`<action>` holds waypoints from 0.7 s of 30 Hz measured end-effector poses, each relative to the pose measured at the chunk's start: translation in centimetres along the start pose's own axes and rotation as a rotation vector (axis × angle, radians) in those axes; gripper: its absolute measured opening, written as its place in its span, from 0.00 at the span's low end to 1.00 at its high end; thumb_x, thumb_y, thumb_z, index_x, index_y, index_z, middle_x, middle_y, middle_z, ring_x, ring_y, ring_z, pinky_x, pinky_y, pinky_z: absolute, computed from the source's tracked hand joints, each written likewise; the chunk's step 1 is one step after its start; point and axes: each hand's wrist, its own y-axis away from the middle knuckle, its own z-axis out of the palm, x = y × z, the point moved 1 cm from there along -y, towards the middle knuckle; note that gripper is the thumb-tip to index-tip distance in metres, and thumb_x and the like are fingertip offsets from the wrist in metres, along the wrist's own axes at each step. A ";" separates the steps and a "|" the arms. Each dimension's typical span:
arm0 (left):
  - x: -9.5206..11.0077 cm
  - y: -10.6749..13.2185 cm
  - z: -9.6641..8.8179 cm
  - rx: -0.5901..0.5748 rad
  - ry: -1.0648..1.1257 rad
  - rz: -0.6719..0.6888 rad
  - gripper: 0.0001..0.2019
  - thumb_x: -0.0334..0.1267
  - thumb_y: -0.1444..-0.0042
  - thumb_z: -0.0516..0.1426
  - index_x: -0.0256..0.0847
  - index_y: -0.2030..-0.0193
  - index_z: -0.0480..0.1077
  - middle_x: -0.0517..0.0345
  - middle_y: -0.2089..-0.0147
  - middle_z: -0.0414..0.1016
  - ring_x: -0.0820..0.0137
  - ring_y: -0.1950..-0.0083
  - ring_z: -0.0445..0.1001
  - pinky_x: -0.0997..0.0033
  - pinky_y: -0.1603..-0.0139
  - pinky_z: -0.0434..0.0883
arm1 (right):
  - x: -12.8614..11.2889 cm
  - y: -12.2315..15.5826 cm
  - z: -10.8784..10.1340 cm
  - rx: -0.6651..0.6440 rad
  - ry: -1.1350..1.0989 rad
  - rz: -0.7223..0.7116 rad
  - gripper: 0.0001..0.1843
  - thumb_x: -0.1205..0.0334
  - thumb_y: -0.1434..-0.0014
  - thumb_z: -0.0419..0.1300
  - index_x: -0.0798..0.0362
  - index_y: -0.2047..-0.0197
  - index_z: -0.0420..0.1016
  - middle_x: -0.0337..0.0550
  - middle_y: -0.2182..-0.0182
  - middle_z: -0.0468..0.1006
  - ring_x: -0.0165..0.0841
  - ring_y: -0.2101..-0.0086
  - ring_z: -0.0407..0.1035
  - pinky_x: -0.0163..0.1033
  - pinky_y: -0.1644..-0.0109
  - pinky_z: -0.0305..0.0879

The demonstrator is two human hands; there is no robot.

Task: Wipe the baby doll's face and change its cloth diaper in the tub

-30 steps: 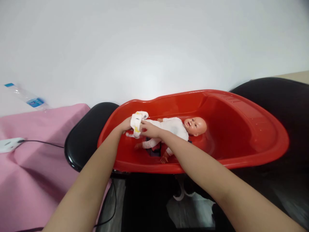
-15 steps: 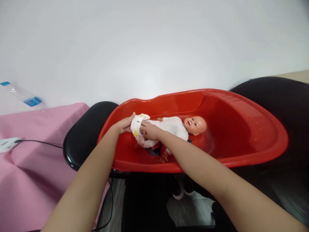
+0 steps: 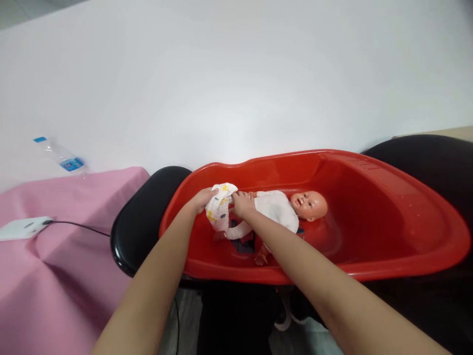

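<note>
A baby doll (image 3: 281, 209) in white clothes lies on its back inside a red plastic bathtub (image 3: 369, 217), head to the right. A white cloth with yellow marks (image 3: 220, 211) covers its legs at the tub's left end. My left hand (image 3: 199, 199) grips the cloth's left side. My right hand (image 3: 242, 203) pinches the cloth's right edge, resting on the doll's lower body. One doll foot and one hand stick out below my right forearm.
The tub rests on black padded seats (image 3: 140, 227). To the left lies a pink cloth surface (image 3: 55, 266) with a white device and black cable (image 3: 25, 228). A plastic water bottle (image 3: 61, 157) lies behind it. A white wall fills the background.
Both hands lowered the cloth from above the doll's legs onto them, and the cloth has spread out. The view shifted slightly right and down.
</note>
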 end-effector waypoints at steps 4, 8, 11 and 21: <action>0.1 0.0 0.2 0.011 -0.063 0.020 0.29 0.59 0.43 0.63 0.37 0.45 0.76 0.43 0.47 0.81 0.59 0.55 0.81 0.65 0.59 0.77 | -1.0 -2.0 1.4 -0.031 -0.067 -0.005 0.31 0.50 0.42 0.67 0.44 0.37 0.66 0.53 0.38 0.71 0.51 0.38 0.62 0.63 0.36 0.56; -0.4 -0.5 -0.3 0.165 -0.211 -0.017 0.25 0.56 0.37 0.57 0.38 0.44 0.75 0.46 0.49 0.82 0.61 0.58 0.81 0.68 0.64 0.75 | -1.1 -2.1 1.9 0.010 -0.046 -0.135 0.28 0.54 0.41 0.65 0.45 0.38 0.67 0.51 0.39 0.71 0.50 0.42 0.65 0.59 0.37 0.58; -1.3 -1.4 -1.0 0.344 -0.348 -0.025 0.19 0.49 0.36 0.57 0.34 0.51 0.77 0.44 0.52 0.83 0.60 0.57 0.80 0.70 0.65 0.72 | -0.5 -1.4 1.8 0.034 -0.016 -0.200 0.26 0.53 0.42 0.66 0.47 0.42 0.69 0.50 0.42 0.74 0.48 0.43 0.66 0.57 0.37 0.58; 0.4 -0.7 1.6 0.090 -0.369 0.208 0.32 0.59 0.39 0.58 0.39 0.36 0.68 0.45 0.37 0.74 0.60 0.44 0.76 0.70 0.50 0.73 | -0.1 -1.3 1.4 0.045 -0.050 -0.179 0.27 0.52 0.39 0.63 0.49 0.39 0.66 0.52 0.42 0.74 0.47 0.43 0.67 0.54 0.38 0.59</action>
